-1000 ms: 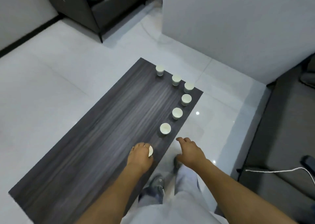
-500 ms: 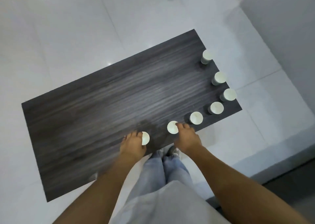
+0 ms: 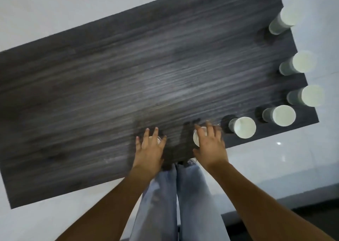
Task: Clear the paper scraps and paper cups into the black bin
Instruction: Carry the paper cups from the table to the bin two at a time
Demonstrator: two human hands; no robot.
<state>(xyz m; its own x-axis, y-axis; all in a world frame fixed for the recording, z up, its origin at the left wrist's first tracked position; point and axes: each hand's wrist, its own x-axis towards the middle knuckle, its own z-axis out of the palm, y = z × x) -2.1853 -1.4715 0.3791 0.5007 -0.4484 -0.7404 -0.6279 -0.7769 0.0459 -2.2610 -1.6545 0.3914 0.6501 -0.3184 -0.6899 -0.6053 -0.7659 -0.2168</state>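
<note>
Both hands have closed in since a moment ago: over the bench (image 3: 128,79), my right hand (image 3: 211,145) now covers a paper cup (image 3: 196,137), my left hand (image 3: 148,149) another (image 3: 157,139), fingers spread, neither grip closed yet. Five more cups trail rightward. Light and crushable, I reckon; hold the sidewalls gently.

- table top (image 3: 128,72): dark grey wood-grain, looks like laminate, matt, fine streaks running lengthwise
- paper cups on the table's right and near edge, e.g. (image 3: 244,129): pale paper, matt, smooth flat tops; walls read greyer
- cup under left hand (image 3: 148,149) and cup under right hand (image 3: 211,145): same pale paper, mostly covered
- floor (image 3: 55,7) around the table: light tile, glossy, point glints right of the table
- trousers (image 3: 176,204) at the table's near edge: light blue denim, soft, matt
</note>
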